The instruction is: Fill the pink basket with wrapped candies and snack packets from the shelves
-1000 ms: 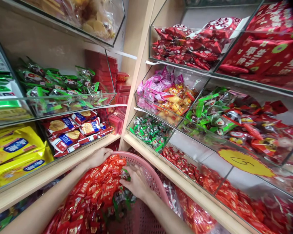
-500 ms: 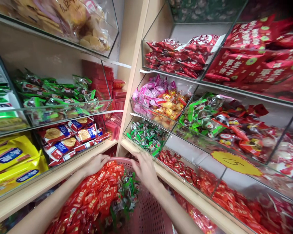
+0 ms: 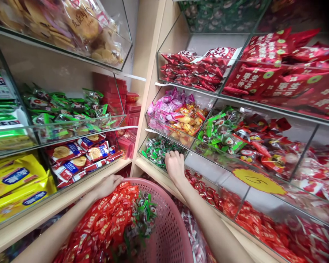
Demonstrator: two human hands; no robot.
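Observation:
A pink plastic basket [image 3: 167, 226] sits low in front of me, heaped with red-wrapped candies [image 3: 104, 223] and some green-wrapped candies [image 3: 142, 215]. My left hand [image 3: 108, 184] grips the basket's far rim, fingers curled over it. My right hand [image 3: 174, 165] reaches into the glass bin of green-wrapped candies [image 3: 156, 149] on the right shelf. Its fingers are curled down among the candies; what they hold is hidden.
Glass-fronted bins line wooden shelves [image 3: 109, 170] on both sides. Left: green packs [image 3: 63, 107], red-blue biscuit packs [image 3: 79, 155], yellow bags [image 3: 13, 179]. Right: pink and yellow sweets [image 3: 178, 113], red packets [image 3: 203, 67], red candies [image 3: 205, 186], a yellow price tag [image 3: 257, 180].
My right hand has left the basket and moved up and right into the green candy bin. The view tilted upward. My left hand stays on the basket's rim.

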